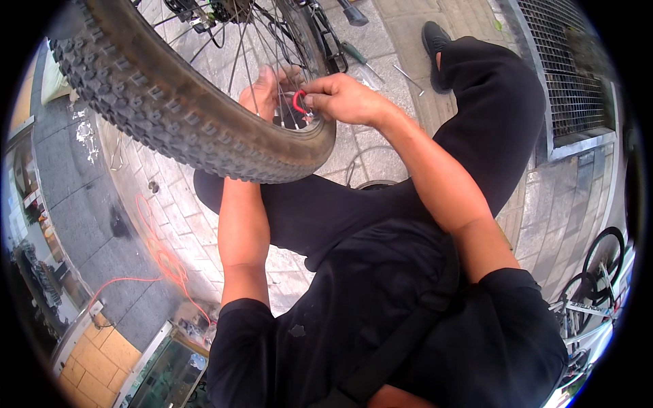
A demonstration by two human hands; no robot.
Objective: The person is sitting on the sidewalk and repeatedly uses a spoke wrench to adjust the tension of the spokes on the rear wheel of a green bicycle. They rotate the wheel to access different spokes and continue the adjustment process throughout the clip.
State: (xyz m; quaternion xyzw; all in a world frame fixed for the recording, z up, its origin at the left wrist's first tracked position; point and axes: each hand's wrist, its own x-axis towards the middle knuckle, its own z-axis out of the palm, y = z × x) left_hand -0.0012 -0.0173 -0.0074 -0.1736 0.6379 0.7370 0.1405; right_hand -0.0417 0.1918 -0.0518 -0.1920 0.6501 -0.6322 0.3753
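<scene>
A bicycle wheel with a knobbly black tyre (177, 126) stands tilted at the upper left, its thin spokes (246, 47) running up to the hub. My right hand (343, 98) pinches a red spoke wrench (298, 102) between thumb and fingers, at the spokes close to the rim. On the other side of the spokes is my left hand (262, 92), reaching in from behind the tyre. Its thumb and fingers look apart beside the wrench, though the spokes partly cover them. The tyre hides my left wrist.
A green-handled screwdriver (354, 52) and a thin metal rod (409, 78) lie on the paving beyond my right hand. A metal grate (571, 75) is at the right. An orange hose (166, 265) coils at the left, near a glass case (166, 374). Other bicycles (592, 285) stand at the lower right.
</scene>
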